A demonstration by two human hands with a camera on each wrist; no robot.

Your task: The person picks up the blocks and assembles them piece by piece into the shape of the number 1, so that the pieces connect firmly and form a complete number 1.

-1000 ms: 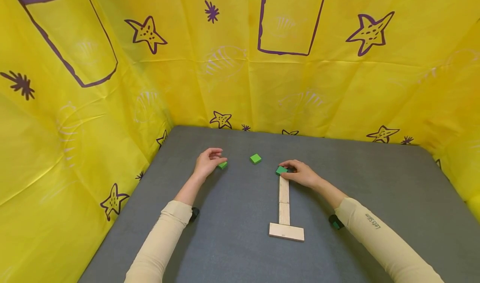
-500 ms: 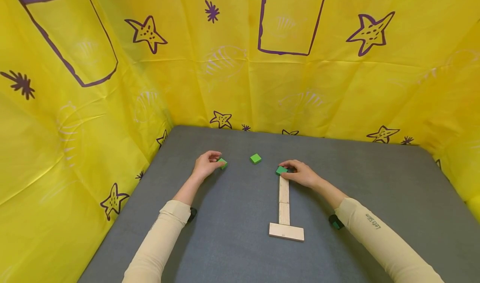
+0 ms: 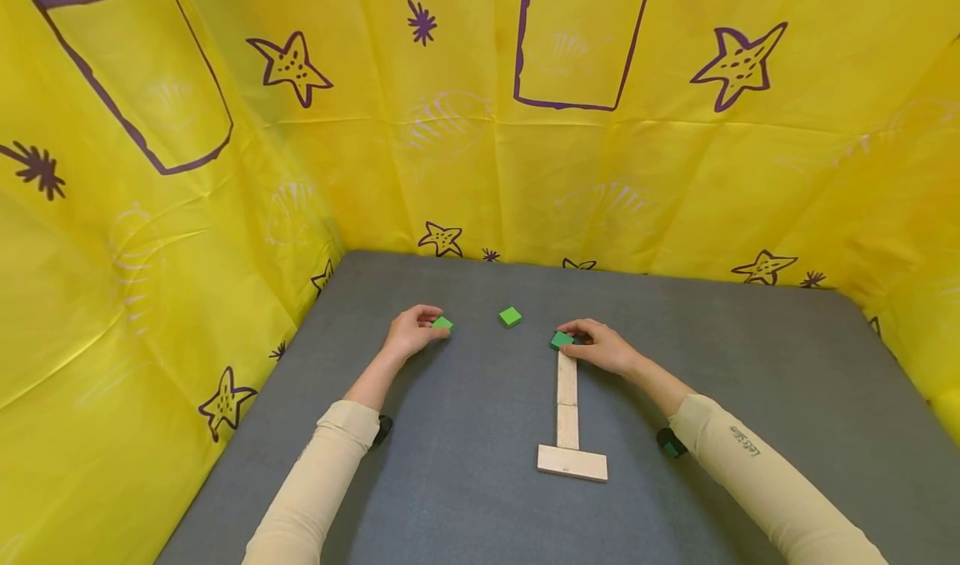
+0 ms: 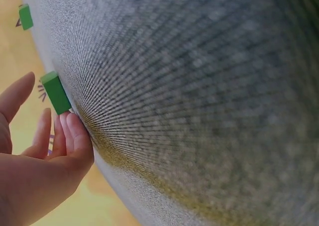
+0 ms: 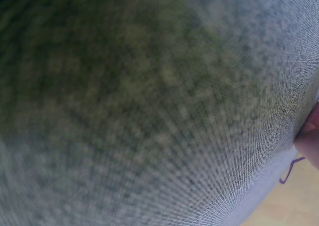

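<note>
My left hand point(image 3: 411, 330) is at a light green square block point(image 3: 442, 324) on the grey surface. In the left wrist view its fingertips reach the lower end of this green block point(image 4: 56, 93), while the thumb stands apart from it. My right hand point(image 3: 606, 347) pinches a darker green block point(image 3: 561, 340) between thumb and fingers, at the far end of a line of wooden planks. Two narrow planks point(image 3: 567, 382) lie end to end, and a wider plank point(image 3: 572, 462) lies crosswise at their near end. In the right wrist view only a fingertip point(image 5: 310, 139) shows.
Between the hands, a bit farther back, lies another light green block point(image 3: 510, 317). The grey table point(image 3: 450, 482) ends at a yellow cloth point(image 3: 465, 173) printed with purple stars, which hangs behind and at both sides.
The left hand has drawn slightly down and its light green block shows more fully, shifted a little. The right hand, its block and the planks stay in place.
</note>
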